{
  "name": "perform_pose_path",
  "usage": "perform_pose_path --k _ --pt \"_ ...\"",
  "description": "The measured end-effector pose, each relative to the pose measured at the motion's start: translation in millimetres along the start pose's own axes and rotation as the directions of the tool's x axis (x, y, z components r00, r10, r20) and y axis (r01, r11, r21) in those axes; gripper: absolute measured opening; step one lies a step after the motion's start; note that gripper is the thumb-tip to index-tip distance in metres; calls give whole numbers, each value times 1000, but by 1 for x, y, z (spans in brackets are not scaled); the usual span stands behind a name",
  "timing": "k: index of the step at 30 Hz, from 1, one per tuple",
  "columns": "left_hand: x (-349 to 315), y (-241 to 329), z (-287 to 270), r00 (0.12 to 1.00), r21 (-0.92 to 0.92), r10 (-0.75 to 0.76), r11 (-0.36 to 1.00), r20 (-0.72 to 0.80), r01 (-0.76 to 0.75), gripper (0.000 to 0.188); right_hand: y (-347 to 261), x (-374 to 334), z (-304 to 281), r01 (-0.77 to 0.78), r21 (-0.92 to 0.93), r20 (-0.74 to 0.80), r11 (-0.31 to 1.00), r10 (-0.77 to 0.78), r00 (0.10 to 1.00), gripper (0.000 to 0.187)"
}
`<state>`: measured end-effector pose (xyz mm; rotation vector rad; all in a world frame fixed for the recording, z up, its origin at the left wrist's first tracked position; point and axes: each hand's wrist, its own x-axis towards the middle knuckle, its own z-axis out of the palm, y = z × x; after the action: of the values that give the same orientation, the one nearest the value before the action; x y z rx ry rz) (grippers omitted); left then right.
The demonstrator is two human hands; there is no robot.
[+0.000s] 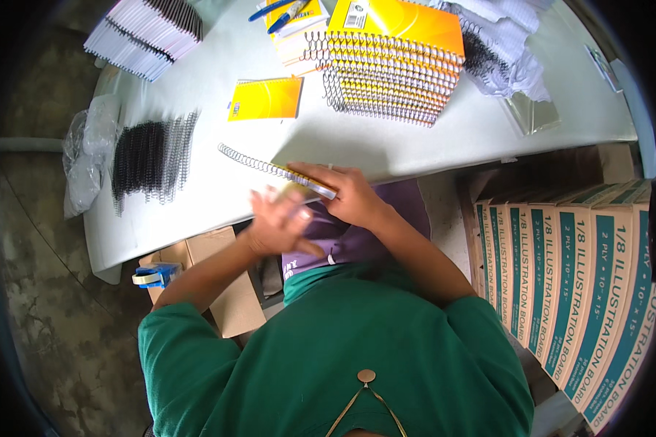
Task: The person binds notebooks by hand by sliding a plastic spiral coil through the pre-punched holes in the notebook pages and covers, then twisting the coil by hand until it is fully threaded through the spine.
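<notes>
My right hand [356, 198] grips a small notebook [322, 189] edge-on above the table's near edge. A dark spiral binding coil [242, 159] runs along its bound edge, and the loose end sticks out beyond the notebook to the upper left. Just below the coil is my left hand [273, 222], blurred by motion, its fingers spread and nothing visible in them. On the table to the left lies a bunch of black spiral coils [149, 159]. A small yellow notebook [267, 99] lies flat beyond my hands.
Yellow spiral notebooks [393, 80] are stacked at the back, beside blue pens [288, 16] and a plastic bag of coils [499, 54]. A white pad stack [135, 44] stands far left. Below the table are a blue tape dispenser [157, 275] on a carton and several boxes [561, 284] at right.
</notes>
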<state>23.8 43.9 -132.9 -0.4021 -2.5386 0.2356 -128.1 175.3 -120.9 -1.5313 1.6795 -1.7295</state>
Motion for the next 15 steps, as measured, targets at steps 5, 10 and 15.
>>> perform_pose_path --k 5,10,15 --pt "30 -12 11 917 -80 -385 922 -106 378 114 -2 -3 26 -11 72 4 997 11 1000 42" --pt "21 20 4 984 -98 -89 992 -154 74 107 1 -6 15 -130 58 106 990 124 987 41" --pt "47 8 8 912 -232 -375 884 168 406 104 -1 2 11 -124 170 18 978 123 992 37"
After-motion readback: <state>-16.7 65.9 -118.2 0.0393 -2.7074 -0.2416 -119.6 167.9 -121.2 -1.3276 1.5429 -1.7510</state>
